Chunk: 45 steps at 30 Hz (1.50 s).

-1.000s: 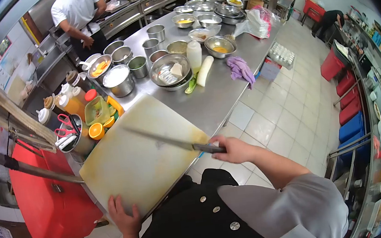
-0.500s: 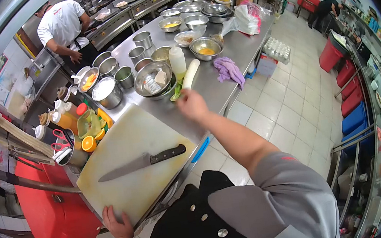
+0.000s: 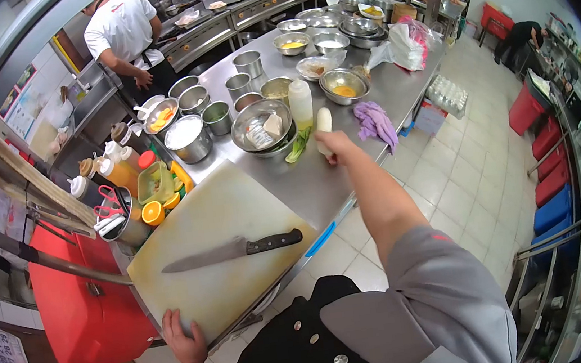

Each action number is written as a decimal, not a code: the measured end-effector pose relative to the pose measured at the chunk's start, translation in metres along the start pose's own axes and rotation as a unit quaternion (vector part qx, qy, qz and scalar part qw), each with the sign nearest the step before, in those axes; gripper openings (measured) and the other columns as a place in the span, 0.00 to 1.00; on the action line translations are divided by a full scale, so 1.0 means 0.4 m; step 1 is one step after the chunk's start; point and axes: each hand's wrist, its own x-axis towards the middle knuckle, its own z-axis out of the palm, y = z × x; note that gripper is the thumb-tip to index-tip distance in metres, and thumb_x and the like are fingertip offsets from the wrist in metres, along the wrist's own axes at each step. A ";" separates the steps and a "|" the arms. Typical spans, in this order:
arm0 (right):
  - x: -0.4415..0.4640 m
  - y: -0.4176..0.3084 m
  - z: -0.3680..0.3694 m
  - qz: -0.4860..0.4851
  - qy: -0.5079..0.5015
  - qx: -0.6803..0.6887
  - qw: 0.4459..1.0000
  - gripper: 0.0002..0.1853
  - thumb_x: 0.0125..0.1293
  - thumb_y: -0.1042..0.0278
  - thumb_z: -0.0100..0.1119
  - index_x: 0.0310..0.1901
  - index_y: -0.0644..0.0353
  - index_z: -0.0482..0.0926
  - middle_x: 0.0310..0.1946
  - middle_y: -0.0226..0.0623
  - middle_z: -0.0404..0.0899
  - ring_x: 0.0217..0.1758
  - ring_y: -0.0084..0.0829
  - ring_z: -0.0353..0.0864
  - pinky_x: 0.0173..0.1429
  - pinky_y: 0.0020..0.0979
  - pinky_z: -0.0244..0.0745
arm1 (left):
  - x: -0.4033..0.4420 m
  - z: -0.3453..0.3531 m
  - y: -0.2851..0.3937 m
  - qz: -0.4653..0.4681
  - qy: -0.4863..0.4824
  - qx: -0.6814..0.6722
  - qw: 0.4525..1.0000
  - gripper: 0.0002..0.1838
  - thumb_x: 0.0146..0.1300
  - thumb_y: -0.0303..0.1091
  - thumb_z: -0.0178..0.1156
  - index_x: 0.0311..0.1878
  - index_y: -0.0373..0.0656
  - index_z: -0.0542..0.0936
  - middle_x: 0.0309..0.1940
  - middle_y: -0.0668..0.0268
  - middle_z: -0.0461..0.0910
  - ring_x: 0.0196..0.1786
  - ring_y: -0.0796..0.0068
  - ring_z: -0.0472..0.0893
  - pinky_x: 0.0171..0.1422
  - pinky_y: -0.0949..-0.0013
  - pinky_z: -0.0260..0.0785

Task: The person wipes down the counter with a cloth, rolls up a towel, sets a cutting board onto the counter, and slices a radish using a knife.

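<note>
A long white vegetable [image 3: 324, 120] lies on the steel table right of a squeeze bottle [image 3: 301, 105], and my right hand [image 3: 334, 148] is closed round its near end. Beside it on the left is a green leafy piece [image 3: 297, 146]. The knife [image 3: 234, 251] rests flat on the pale cutting board [image 3: 214, 212], handle toward the right. At the board's near left edge, my left hand [image 3: 183, 337] lies with fingers spread, touching the edge and holding nothing. A steel bowl [image 3: 262, 125] with a pale block and a wrapped item stands behind the board.
A purple cloth [image 3: 375, 126] lies near the table's right edge. Left of the board are an orange half [image 3: 153, 213], a pot with scissors [image 3: 129, 227] and squeeze bottles [image 3: 119, 175]. Metal pots and bowls stand farther back. A person in white [image 3: 119, 28] is at the back left.
The knife, earlier in my right hand, now lies on the board. My right hand has let it go, reached out over the table and taken hold of the white vegetable. My left hand stays at the board edge.
</note>
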 end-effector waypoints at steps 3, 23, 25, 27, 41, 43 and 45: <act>-0.138 0.104 -0.061 -0.018 -0.112 0.134 0.984 0.16 0.66 0.58 0.62 0.48 0.61 0.77 0.26 0.33 0.78 0.18 0.25 0.73 0.20 0.29 0.72 | -0.001 0.004 0.003 0.028 0.026 -0.008 0.999 0.27 0.60 0.32 0.64 0.63 0.38 0.75 0.67 0.47 0.72 0.70 0.43 0.70 0.76 0.47 0.59; -0.454 0.145 0.426 -0.518 -0.208 -0.497 0.664 0.13 0.61 0.59 0.67 0.47 0.51 0.82 0.47 0.44 0.80 0.52 0.50 0.81 0.55 0.48 0.78 | 0.322 -0.052 0.123 0.051 -0.122 -0.074 0.988 0.29 0.63 0.41 0.68 0.65 0.41 0.74 0.47 0.51 0.83 0.51 0.48 0.83 0.60 0.48 0.74; -0.463 0.136 0.410 -0.510 -0.184 -0.507 0.670 0.11 0.60 0.62 0.66 0.43 0.52 0.81 0.42 0.44 0.82 0.49 0.49 0.83 0.53 0.48 0.79 | 0.262 -0.012 0.091 0.041 -0.123 -0.030 0.991 0.29 0.61 0.41 0.69 0.65 0.41 0.75 0.50 0.51 0.82 0.54 0.46 0.81 0.63 0.49 0.72; -0.506 0.109 0.349 -0.483 -0.191 -0.480 0.707 0.10 0.60 0.66 0.63 0.44 0.53 0.81 0.38 0.45 0.83 0.45 0.48 0.84 0.51 0.46 0.80 | 0.225 0.005 0.079 0.060 -0.105 0.012 0.993 0.30 0.61 0.40 0.69 0.66 0.42 0.75 0.53 0.51 0.82 0.56 0.47 0.80 0.64 0.52 0.71; -0.689 0.206 0.224 -0.275 -0.279 -0.370 0.842 0.09 0.72 0.70 0.57 0.48 0.65 0.73 0.29 0.55 0.81 0.33 0.55 0.82 0.39 0.46 0.76 | 0.251 0.016 0.098 0.021 -0.104 -0.053 0.993 0.23 0.64 0.41 0.67 0.58 0.42 0.79 0.50 0.52 0.80 0.54 0.47 0.79 0.59 0.52 0.72; -0.722 0.190 0.245 -0.292 -0.267 -0.400 0.827 0.10 0.72 0.68 0.56 0.50 0.65 0.73 0.32 0.57 0.82 0.36 0.58 0.82 0.40 0.48 0.76 | 0.258 0.015 0.095 0.028 -0.092 -0.069 0.993 0.22 0.63 0.39 0.66 0.58 0.42 0.78 0.49 0.52 0.80 0.54 0.47 0.79 0.59 0.52 0.73; -0.753 0.168 0.263 -0.315 -0.260 -0.427 0.807 0.11 0.73 0.67 0.56 0.50 0.65 0.73 0.34 0.58 0.82 0.37 0.58 0.83 0.41 0.50 0.76 | 0.265 0.025 0.096 0.043 -0.053 -0.119 0.991 0.22 0.62 0.37 0.66 0.59 0.42 0.78 0.48 0.54 0.79 0.53 0.48 0.79 0.60 0.53 0.72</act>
